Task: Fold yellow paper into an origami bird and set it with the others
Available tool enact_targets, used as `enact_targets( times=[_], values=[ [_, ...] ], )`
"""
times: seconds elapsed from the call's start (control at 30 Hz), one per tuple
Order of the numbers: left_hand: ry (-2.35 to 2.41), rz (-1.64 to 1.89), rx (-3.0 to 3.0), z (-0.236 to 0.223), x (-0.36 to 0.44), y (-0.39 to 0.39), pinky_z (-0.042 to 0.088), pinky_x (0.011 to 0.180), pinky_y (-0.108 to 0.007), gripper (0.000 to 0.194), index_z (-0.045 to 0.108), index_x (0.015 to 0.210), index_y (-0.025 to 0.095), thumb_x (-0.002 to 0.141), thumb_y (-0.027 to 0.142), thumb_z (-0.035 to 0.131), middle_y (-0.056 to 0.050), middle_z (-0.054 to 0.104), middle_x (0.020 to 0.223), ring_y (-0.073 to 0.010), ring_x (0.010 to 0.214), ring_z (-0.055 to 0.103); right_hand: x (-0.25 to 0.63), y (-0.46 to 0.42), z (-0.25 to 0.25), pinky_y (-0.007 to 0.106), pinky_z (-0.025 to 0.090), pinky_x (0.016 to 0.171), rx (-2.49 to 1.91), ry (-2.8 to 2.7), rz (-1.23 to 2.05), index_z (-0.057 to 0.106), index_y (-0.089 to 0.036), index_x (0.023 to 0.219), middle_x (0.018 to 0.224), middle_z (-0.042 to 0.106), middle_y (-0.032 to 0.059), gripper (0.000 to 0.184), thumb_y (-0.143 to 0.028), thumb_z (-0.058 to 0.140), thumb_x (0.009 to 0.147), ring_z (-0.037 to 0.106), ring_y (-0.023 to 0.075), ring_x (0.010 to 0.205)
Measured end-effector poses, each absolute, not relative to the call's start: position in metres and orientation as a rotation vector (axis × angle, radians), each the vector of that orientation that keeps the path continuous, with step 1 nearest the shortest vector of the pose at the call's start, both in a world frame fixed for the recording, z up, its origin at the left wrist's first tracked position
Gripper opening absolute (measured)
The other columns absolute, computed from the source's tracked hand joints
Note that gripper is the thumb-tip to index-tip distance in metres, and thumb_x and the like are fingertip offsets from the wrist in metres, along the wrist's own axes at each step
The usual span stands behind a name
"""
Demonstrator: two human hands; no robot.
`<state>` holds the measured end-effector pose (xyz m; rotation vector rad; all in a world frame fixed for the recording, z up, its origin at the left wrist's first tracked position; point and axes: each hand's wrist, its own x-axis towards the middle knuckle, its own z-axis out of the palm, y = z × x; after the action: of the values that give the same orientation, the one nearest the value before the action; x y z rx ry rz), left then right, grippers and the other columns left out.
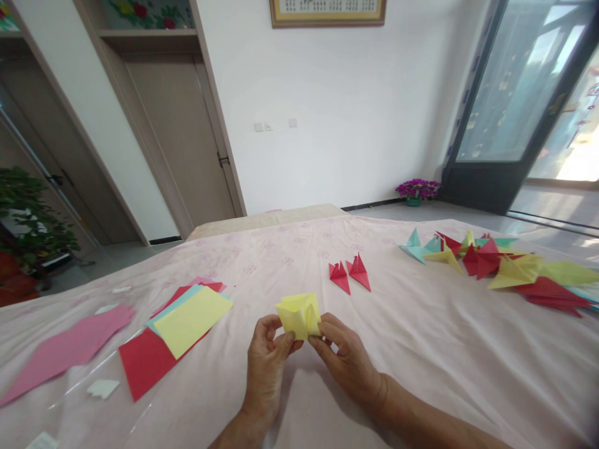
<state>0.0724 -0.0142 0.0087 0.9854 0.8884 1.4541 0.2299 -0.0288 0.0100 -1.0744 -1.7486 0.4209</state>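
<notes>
A partly folded yellow paper (299,313) is held up just above the pink tablecloth (421,349). My left hand (267,358) pinches its lower left edge between thumb and fingers. My right hand (344,355) pinches its lower right corner. Both hands are closed on the paper. Two small red folded pieces (349,274) lie a little beyond the hands, to the right.
A stack of flat sheets, yellow on light blue on red (175,330), lies to the left, with a long pink paper (65,349) further left. A heap of folded red, yellow and teal pieces (500,265) sits at the right. White scraps (103,388) lie near the front left.
</notes>
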Motion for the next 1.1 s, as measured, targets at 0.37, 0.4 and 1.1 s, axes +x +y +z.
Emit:
enact_targets(
  times=[0.37, 0.4, 1.1],
  values=[
    [0.867, 1.231, 0.78, 0.005, 0.072, -0.011, 0.057, 0.058, -0.017, 0.031, 0.065, 0.095, 0.015, 0.074, 0.032, 0.079, -0.005, 0.071, 0.092, -0.0127, 0.077, 0.069, 0.236, -0.033, 0.02, 0.025, 0.045, 0.068, -1.005, -1.802, 0.485, 0.058, -0.021, 0.092, 0.085, 0.057, 0.0018, 0.01, -0.02, 0.049, 0.095, 0.054, 0.0138, 0.074],
    [0.863, 1.213, 0.749, 0.005, 0.072, -0.01, 0.055, 0.053, -0.015, 0.032, 0.065, 0.096, 0.015, 0.074, 0.032, 0.08, -0.004, 0.071, 0.091, -0.0116, 0.074, 0.069, 0.238, -0.033, 0.021, 0.026, 0.046, 0.07, -0.995, -1.809, 0.487, 0.059, -0.022, 0.097, 0.088, 0.058, 0.0024, 0.012, -0.02, 0.047, 0.095, 0.054, 0.014, 0.075],
    [0.735, 0.985, 0.697, 0.012, 0.069, -0.007, 0.05, 0.044, -0.013, 0.045, 0.065, 0.1, 0.013, 0.063, 0.029, 0.088, 0.001, 0.064, 0.077, -0.0063, 0.056, 0.062, 0.272, -0.027, 0.054, 0.048, 0.024, 0.111, -0.935, -2.136, 0.106, 0.064, -0.024, 0.093, 0.089, 0.069, 0.0014, 0.008, -0.024, 0.055, 0.093, 0.041, 0.0253, 0.128]
  ],
)
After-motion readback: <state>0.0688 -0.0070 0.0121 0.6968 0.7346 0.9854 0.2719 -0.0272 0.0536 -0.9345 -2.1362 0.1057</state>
